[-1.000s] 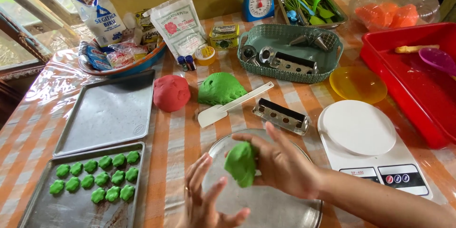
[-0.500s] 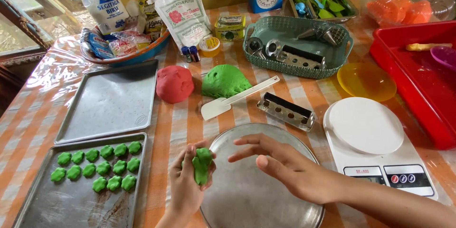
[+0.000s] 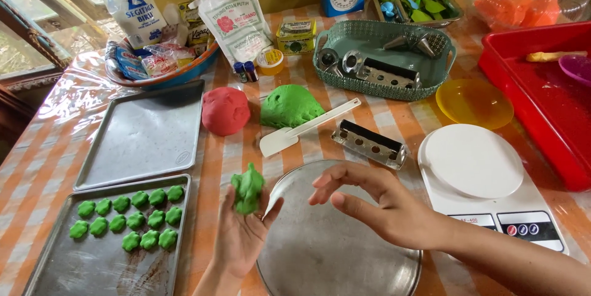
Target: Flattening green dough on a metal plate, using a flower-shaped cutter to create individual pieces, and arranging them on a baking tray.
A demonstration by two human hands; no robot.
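Note:
My left hand (image 3: 243, 234) holds a small lump of green dough (image 3: 247, 188) in its fingers, raised palm up just left of a round metal plate (image 3: 326, 253). My right hand (image 3: 381, 203) hovers over that plate with fingers loosely spread and nothing in it. A baking tray (image 3: 92, 265) at the lower left carries several small green dough pieces (image 3: 132, 221). Farther back lie a big green dough mound (image 3: 289, 105), a red dough ball (image 3: 225, 110) and a white spatula (image 3: 301, 129).
An empty baking tray (image 3: 144, 136) sits behind the filled one. A white digital scale (image 3: 477, 179), a metal press (image 3: 369, 143), a yellow bowl (image 3: 474, 102), a teal basket (image 3: 385, 65) of metal tools and a red tub (image 3: 542, 99) stand to the right. Flour bags (image 3: 234, 19) line the back.
The green dough passed from my right hand to my left. The left hand lifted it to the plate's left edge, and the right hand drew back, empty.

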